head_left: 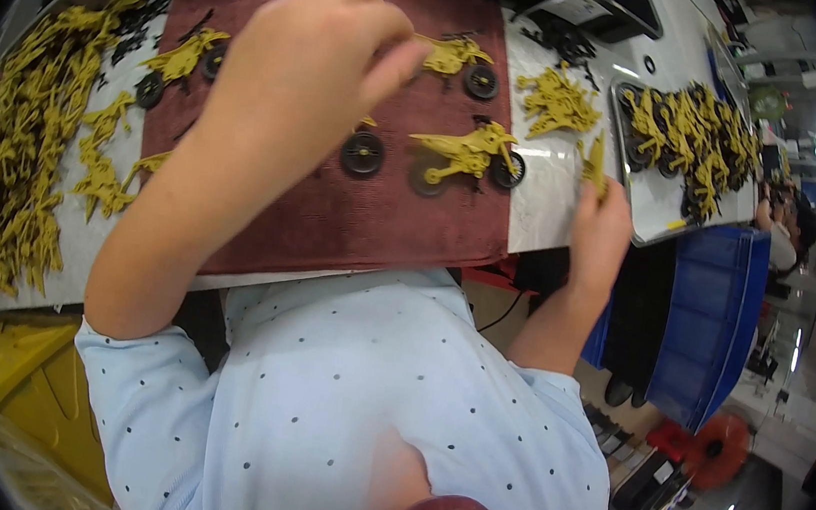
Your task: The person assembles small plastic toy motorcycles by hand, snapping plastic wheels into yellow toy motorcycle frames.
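My left hand (337, 40) is raised over the dark red mat (371, 226), its fingers curled toward the thumb. What they hold, if anything, is hidden. Just beyond its thumb lies a yellow toy motorcycle (451, 55) with a black wheel. A second toy motorcycle (470, 151), yellow with black wheels, sits nearer to me on the mat. One black wheel (362, 153) shows beside my left wrist. Off the mat's right edge, my right hand (603, 222) is closed around a yellow plastic motorcycle piece (594, 163).
Loose yellow parts (23, 141) are heaped at the far left. Another yellow pile (556, 101) lies right of the mat, near black parts (558, 40). At the right, a metal tray (644, 229) carries several yellow-and-black toys. Blue bins (708, 319) stand beyond the table's right side.
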The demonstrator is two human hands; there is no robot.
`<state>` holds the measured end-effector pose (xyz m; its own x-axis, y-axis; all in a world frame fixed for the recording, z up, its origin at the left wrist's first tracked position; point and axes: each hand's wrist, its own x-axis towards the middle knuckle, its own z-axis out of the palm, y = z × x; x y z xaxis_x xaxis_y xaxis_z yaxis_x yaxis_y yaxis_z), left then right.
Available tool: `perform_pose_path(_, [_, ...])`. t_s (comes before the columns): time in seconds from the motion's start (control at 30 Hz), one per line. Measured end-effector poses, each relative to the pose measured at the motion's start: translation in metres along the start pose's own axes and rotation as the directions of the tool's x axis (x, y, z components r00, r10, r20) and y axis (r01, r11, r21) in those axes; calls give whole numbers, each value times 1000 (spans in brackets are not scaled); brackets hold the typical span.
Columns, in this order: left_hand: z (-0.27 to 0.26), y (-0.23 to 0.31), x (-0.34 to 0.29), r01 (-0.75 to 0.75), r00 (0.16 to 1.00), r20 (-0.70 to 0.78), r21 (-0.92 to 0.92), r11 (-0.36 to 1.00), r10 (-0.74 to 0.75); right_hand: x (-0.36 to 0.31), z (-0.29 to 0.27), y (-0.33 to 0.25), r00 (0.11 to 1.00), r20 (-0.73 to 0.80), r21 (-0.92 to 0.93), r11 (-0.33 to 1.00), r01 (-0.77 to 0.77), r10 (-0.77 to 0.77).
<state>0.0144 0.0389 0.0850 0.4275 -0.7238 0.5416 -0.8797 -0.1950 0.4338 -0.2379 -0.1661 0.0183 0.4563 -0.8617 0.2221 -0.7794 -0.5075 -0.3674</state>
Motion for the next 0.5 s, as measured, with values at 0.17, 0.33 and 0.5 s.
perform_pose_path(0.17, [-34, -40, -14, 23, 996, -84, -27, 999, -26, -2, -20, -18, 910, -387, 19, 986, 165, -145])
perform_pose_path(0.33, [-32, -61, -39, -161, 979, -138, -59, 985, 152, -9, 1, -89, 925, 52, 802, 568, 186, -377])
perform_pose_path(0.5, [-36, -54, -48, -192, 974, 108, -80, 978, 200, -10, 21, -162, 719, 338, 761, 626, 172, -607])
